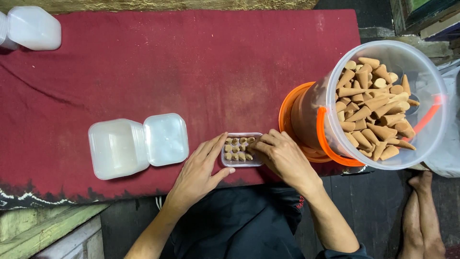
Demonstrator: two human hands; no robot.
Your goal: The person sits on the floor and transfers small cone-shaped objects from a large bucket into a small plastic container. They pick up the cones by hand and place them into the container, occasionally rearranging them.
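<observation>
Small clear plastic tray (242,149) of tan cones sat on the red cloth (191,62). Left hand (201,172) rested flat against it, right hand (280,156) pinched cones inside. Cone-filled bucket (383,105) crowded the right; white lidded boxes (139,144) lay left.

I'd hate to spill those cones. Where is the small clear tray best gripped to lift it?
Probably by its two short ends, pinched from left and right. The small clear tray lies flat, low-walled and open-topped with brown cones standing inside, so coming from above would knock them. The left hand and right hand already flank those ends.
</observation>
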